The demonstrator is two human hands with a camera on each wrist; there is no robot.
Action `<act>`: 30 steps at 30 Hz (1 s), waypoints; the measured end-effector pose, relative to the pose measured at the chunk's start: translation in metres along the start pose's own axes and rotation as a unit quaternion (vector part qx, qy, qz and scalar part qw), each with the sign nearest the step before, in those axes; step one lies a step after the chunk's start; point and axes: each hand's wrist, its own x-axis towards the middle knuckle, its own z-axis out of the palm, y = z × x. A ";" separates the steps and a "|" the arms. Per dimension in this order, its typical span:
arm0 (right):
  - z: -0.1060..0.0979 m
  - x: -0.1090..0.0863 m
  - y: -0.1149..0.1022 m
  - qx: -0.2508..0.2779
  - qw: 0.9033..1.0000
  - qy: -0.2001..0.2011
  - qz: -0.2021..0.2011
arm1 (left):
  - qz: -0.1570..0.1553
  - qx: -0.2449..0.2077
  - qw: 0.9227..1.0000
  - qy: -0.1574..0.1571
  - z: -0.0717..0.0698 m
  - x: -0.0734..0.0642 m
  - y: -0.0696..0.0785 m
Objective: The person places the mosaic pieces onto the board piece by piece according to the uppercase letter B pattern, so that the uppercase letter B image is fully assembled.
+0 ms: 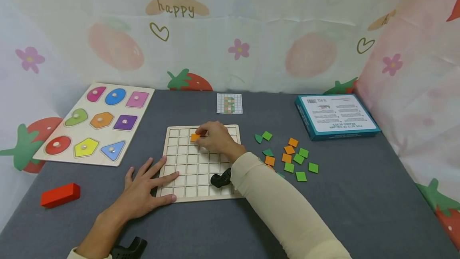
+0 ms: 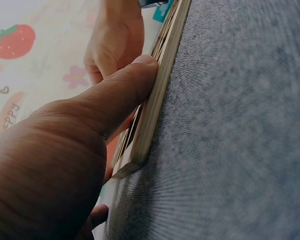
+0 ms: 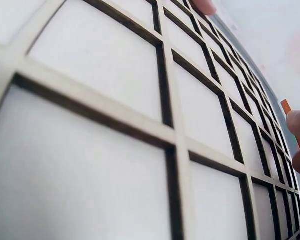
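Observation:
A wooden grid board [image 1: 190,180] lies flat on the grey table. Over its upper part, my right hand [image 1: 218,139] pinches an orange square tile [image 1: 194,137] between thumb and fingers. The same tile shows at the right edge of the right wrist view, near the far cells; whether it touches the grid I cannot tell. My left hand [image 1: 145,190] lies with fingers spread across the board's left edge. In the left wrist view its thumb [image 2: 125,82] rests on the board's rim. The visible cells hold no tiles; the right hand and sleeve hide some.
Loose green square tiles [image 1: 301,176], orange tiles [image 1: 286,158] and dark green curved pieces [image 1: 258,138] lie right of the board. Behind it is a patterned card [image 1: 237,109]. A teal box [image 1: 338,115], a knobbed shape puzzle [image 1: 97,147] and a red block [image 1: 60,196] stand farther out.

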 end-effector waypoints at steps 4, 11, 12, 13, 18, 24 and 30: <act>0.001 0.001 -0.003 -0.027 1.000 -0.005 0.008 | -0.001 0.000 1.000 -0.001 0.000 0.000 0.000; 0.003 0.002 -0.003 -0.067 0.997 -0.007 0.027 | -0.004 0.000 1.000 -0.007 0.000 0.001 0.000; 0.004 0.003 -0.003 -0.070 0.997 -0.008 0.029 | -0.004 0.001 1.000 -0.007 0.000 0.001 -0.001; 0.004 0.003 -0.003 -0.072 0.997 -0.009 0.031 | -0.005 0.001 1.000 -0.009 0.000 0.001 -0.001; 0.007 0.005 -0.003 -0.089 0.995 -0.010 0.039 | -0.005 -0.002 1.000 -0.009 0.002 0.000 -0.001; 0.011 0.006 -0.004 -0.117 0.993 -0.008 0.032 | -0.009 -0.004 1.000 -0.005 0.001 -0.002 0.000; 0.005 0.005 -0.006 -0.105 0.994 -0.014 0.034 | -0.008 -0.002 1.000 -0.003 -0.001 0.001 0.000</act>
